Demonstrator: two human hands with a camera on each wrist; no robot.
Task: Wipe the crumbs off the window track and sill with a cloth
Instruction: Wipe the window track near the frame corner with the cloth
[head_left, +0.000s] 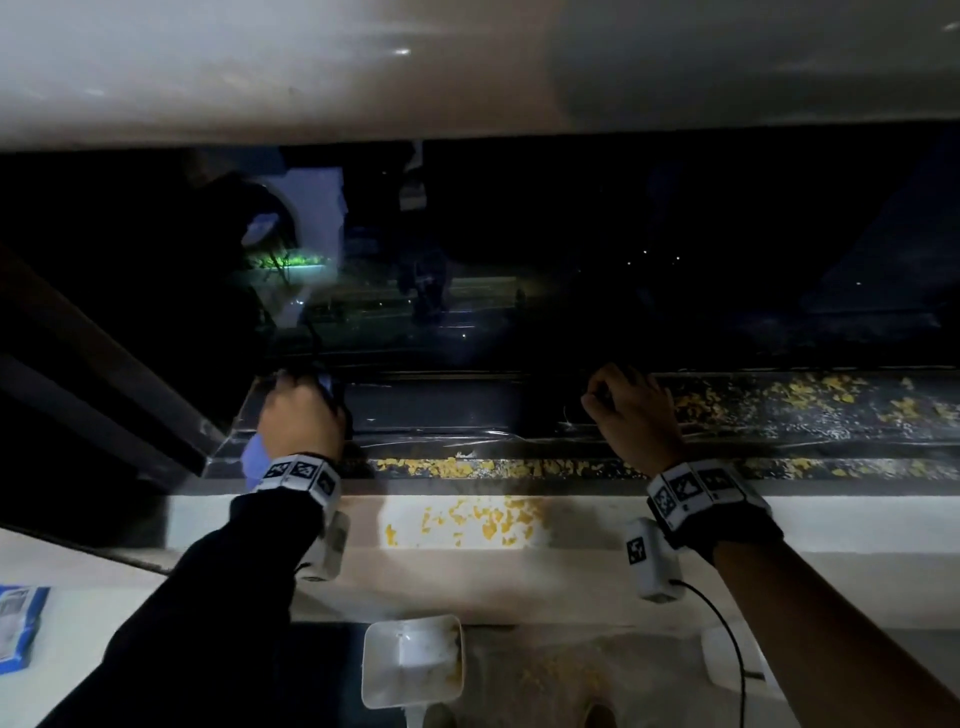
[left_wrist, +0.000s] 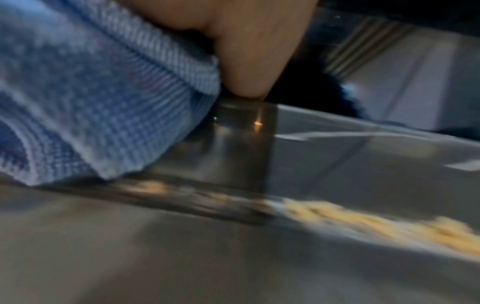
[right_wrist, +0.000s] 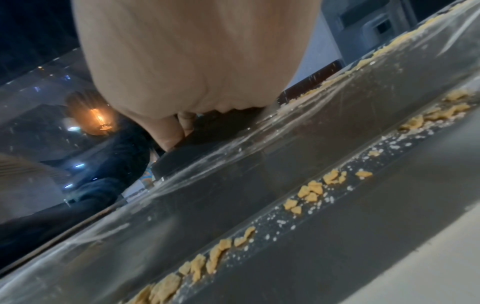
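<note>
My left hand (head_left: 301, 415) grips the blue cloth (left_wrist: 85, 98) at the track's (head_left: 467, 410) left end. The crumbs (head_left: 810, 400) lie to the right along its left-right run. My right hand (head_left: 631, 410), fingers curled, rests nearer them, on the track.

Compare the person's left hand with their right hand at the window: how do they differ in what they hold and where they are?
The left hand grips a blue cloth at the left end of the window track, where the channel looks wiped; the right hand holds no cloth, its fingers curled, resting further right beside the yellow crumbs. The left arm wears a dark sleeve; the right forearm is bare. Both hands are on the track and wear marker wristbands.
</note>
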